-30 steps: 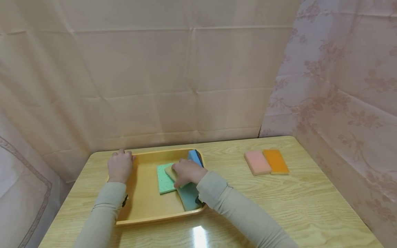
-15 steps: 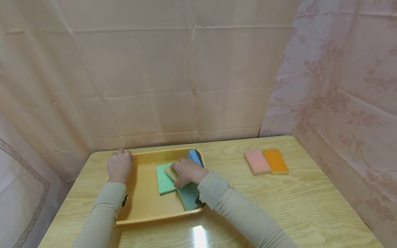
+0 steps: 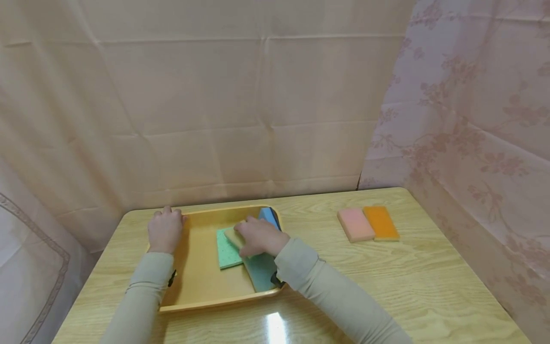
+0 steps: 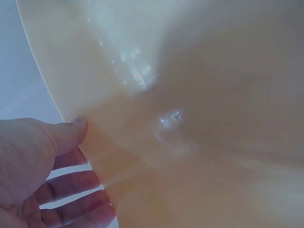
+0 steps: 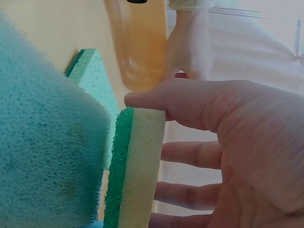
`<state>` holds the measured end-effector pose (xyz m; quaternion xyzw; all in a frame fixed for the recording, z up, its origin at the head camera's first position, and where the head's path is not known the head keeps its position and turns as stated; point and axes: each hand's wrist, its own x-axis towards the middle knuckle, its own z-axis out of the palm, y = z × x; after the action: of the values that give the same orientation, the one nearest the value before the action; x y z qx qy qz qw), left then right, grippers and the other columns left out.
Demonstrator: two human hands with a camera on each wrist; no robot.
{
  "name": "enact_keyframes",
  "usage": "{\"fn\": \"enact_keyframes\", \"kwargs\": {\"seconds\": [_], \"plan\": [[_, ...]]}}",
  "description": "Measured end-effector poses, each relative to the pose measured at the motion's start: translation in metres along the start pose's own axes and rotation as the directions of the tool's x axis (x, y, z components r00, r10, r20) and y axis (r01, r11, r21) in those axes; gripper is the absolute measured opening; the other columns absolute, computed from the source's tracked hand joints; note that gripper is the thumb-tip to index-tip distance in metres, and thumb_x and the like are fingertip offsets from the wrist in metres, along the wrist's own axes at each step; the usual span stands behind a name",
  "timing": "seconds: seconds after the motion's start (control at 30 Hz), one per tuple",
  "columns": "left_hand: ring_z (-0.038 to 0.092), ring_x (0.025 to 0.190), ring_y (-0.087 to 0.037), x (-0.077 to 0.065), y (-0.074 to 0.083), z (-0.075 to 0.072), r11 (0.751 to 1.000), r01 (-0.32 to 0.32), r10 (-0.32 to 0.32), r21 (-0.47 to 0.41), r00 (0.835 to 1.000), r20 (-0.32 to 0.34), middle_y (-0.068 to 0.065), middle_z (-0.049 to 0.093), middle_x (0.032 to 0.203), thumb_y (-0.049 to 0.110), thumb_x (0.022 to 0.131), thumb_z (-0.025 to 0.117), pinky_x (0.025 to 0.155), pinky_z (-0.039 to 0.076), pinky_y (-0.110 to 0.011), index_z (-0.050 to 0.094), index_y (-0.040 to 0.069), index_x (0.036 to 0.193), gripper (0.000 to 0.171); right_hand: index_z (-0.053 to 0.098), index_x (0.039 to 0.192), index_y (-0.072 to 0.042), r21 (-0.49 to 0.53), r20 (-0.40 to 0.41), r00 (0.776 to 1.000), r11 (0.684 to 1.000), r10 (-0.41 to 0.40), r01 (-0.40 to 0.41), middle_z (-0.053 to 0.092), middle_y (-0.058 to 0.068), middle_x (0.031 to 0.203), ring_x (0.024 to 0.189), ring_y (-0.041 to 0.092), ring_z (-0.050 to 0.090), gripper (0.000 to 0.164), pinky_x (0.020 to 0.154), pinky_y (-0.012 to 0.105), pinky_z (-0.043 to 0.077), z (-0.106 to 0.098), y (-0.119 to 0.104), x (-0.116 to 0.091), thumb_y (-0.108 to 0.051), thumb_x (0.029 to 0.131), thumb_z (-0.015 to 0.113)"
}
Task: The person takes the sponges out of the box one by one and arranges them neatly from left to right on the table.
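Observation:
My left hand (image 3: 165, 231) grips the left rim of the yellow tray (image 3: 199, 277); in the left wrist view the thumb lies over the edge and the fingers are outside it. Inside the tray on the right, my right hand (image 3: 261, 237) holds a cream sponge with a green scouring layer (image 5: 145, 166), thumb at one end and fingers along its cream face. This sponge overlaps a mint-green speckled sponge (image 3: 227, 253) lying on the tray floor. A teal sponge (image 3: 259, 274) lies below the hand at the near right corner. Behind the hand, a blue sponge (image 3: 268, 215) leans at the far right corner.
To the right of the tray, a pink sponge (image 3: 355, 224) and an orange sponge (image 3: 381, 223) lie side by side on the wooden table (image 3: 429, 282). Beige cloth (image 3: 193, 119) hangs behind the table, and patterned cloth (image 3: 494, 143) hangs at its right.
My right hand has shifted the cream sponge slightly left and away from me over the mint-green one. The left hand keeps its place on the rim.

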<state>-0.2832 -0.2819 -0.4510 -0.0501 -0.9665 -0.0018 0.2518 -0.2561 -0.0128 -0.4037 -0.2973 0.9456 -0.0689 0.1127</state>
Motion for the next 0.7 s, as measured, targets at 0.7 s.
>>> {"fn": "enact_keyframes", "kwargs": {"seconds": [0.7], "plan": [[0.059, 0.065, -0.044, 0.000, 0.001, -0.004, 1.000, 0.016, -0.016, -0.017, 1.000, 0.011, -0.028, 0.062, 0.082, 0.017, 0.090, 0.077, 0.051, 0.050, -0.055, 0.070, -0.009, 0.086, 0.027, 0.056, 0.144, -0.014, 0.058, -0.074, 0.996, 0.997, -0.045, 0.049, 0.058, 0.009, 0.134, 0.098, 0.018, 0.056, 0.067, 0.078, 0.033, 0.051, -0.017, 0.003, -0.018, -0.033, 0.084, 0.077]]}}
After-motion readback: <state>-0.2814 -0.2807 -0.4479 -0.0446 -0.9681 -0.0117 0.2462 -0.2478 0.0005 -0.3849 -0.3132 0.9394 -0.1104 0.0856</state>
